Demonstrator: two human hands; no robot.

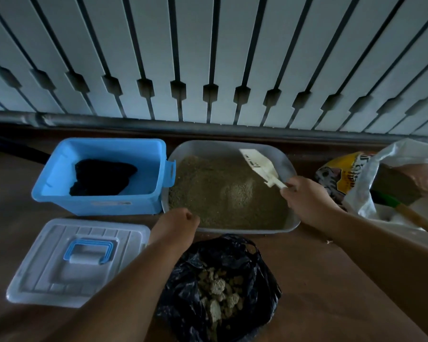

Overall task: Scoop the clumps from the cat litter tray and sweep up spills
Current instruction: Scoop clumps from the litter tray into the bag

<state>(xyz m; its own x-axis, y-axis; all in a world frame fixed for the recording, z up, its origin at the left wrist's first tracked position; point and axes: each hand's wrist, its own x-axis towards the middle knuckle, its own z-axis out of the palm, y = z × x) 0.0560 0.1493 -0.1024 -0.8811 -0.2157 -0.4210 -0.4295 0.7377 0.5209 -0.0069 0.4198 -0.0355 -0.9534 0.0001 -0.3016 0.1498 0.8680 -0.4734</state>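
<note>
From the head view, your right hand (304, 198) gripped the handle of the white scoop (260, 166), fingers curled round it, with the scoop's blade tilted up and away over the far right part of the tray (292, 223). The blade was above the litter (223, 193), and whether its tip touched the litter could not be told. Your left hand (176, 223) was at the tray's near left rim, fingers curled in; whether it pinched the rim or only rested there could not be told.

The grey tray sat on the brown floor (331, 280), filled with tan litter. Just near of it, between your forearms, a black bag (232, 255) lay open with pale clumps (218, 290) inside.

Left of the tray, touching it, stood a blue bin (99, 203) holding something dark (101, 178). Near of the bin lay its clear lid (35, 275) with a blue handle (89, 250).

Right of the tray lay a printed litter sack (341, 176), a white plastic bag (386, 154) and a wooden handle (420, 223) with a green collar. White slats (208, 45) ran along the far side.
</note>
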